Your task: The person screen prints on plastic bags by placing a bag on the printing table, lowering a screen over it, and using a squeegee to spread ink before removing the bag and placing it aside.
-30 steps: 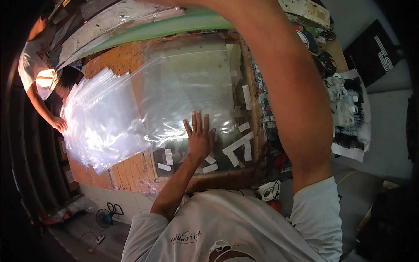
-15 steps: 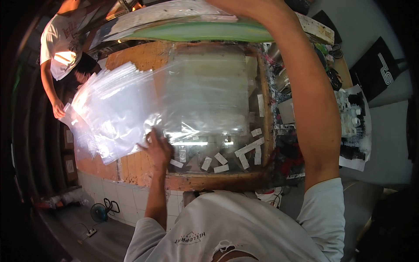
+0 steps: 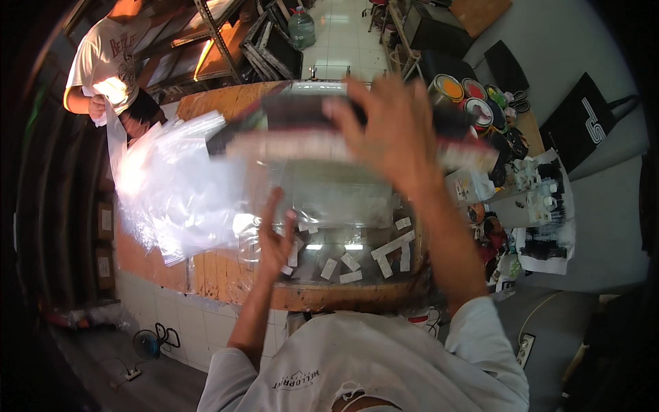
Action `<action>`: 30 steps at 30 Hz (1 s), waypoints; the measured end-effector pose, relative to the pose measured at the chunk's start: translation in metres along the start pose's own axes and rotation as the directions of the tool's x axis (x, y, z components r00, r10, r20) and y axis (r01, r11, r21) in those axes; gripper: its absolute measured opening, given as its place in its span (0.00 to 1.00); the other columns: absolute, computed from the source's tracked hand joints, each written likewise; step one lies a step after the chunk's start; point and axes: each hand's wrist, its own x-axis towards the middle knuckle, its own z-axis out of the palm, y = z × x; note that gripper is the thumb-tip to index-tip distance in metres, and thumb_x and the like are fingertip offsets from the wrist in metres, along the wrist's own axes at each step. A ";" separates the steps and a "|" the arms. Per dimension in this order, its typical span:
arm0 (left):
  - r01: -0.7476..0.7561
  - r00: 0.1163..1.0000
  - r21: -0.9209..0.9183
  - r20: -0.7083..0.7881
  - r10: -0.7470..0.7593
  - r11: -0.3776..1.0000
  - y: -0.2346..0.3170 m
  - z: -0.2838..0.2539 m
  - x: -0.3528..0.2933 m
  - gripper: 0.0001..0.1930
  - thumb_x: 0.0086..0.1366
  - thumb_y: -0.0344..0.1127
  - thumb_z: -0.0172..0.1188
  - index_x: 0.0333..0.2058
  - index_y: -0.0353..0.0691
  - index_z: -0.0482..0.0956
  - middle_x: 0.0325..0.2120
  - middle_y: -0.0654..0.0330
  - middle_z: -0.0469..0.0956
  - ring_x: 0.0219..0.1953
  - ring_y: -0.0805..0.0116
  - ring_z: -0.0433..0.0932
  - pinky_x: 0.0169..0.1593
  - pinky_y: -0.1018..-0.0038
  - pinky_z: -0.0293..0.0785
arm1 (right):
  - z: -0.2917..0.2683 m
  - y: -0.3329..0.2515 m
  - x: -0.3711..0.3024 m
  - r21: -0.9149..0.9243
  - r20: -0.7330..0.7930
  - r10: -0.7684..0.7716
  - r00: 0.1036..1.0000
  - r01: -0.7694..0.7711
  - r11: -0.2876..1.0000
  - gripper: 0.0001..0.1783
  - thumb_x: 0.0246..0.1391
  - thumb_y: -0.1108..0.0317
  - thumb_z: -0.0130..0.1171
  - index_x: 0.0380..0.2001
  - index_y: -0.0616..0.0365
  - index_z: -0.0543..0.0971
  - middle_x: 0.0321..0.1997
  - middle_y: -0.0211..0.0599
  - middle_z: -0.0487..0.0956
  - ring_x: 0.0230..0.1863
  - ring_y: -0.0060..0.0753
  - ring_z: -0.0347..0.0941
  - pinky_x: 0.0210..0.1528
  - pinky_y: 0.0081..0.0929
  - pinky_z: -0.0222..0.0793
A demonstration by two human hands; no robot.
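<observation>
A printing screen frame (image 3: 302, 147) with a pale near edge and dark, reddish inner area is tilted over the back of the glass-topped table, blurred by motion. Across it lies my right hand (image 3: 395, 134), fingers spread and smeared; whether it touches the frame I cannot tell. My left hand (image 3: 274, 237) is open above the table's left part, fingers apart, beside a stack of clear plastic bags (image 3: 185, 185). Beneath the frame, a pale translucent sheet (image 3: 336, 196) rests on the glass (image 3: 316, 264). Several white tape strips (image 3: 351, 277) surround it.
At the left a co-worker (image 3: 110, 62) holds up a clear bag (image 3: 117, 130). Open paint cans (image 3: 449, 88), scissors (image 3: 519, 101) and bottles (image 3: 542, 199) stand on the right. Behind are a metal rack (image 3: 216, 38) and leaning frames (image 3: 274, 41). The table's wooden edge (image 3: 329, 299) is nearest me.
The screen frame has come down from the top of the view, and my right hand has come down with it. My left hand has lifted and shifted right. The co-worker's hand has risen with a bag.
</observation>
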 end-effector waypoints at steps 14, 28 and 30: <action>0.636 0.345 -0.753 0.472 -0.811 -0.168 -0.002 0.071 -0.085 0.10 0.73 0.45 0.62 0.45 0.48 0.77 0.47 0.63 0.77 0.53 0.60 0.73 0.62 0.49 0.68 | 0.214 0.102 -0.092 0.084 0.319 0.056 0.946 -0.087 0.993 0.26 0.50 0.84 0.60 0.52 0.50 0.80 0.38 0.37 0.79 0.46 0.44 0.74 0.56 0.51 0.60; 0.642 0.427 -0.765 0.404 -0.809 -0.044 0.034 0.059 -0.085 0.16 0.72 0.46 0.64 0.51 0.47 0.76 0.51 0.62 0.77 0.57 0.62 0.73 0.64 0.51 0.67 | 0.254 0.094 -0.082 -0.080 0.509 0.120 0.852 -0.092 0.993 0.36 0.54 0.80 0.58 0.66 0.42 0.73 0.44 0.38 0.77 0.51 0.42 0.72 0.51 0.46 0.59; 0.649 0.458 -0.761 0.402 -0.793 -0.011 0.033 0.058 -0.086 0.12 0.72 0.43 0.63 0.47 0.49 0.73 0.50 0.63 0.75 0.56 0.63 0.73 0.59 0.53 0.67 | 0.212 0.063 -0.116 -0.077 0.538 0.125 0.833 -0.099 0.992 0.38 0.52 0.80 0.59 0.67 0.43 0.73 0.43 0.39 0.76 0.49 0.43 0.72 0.51 0.47 0.59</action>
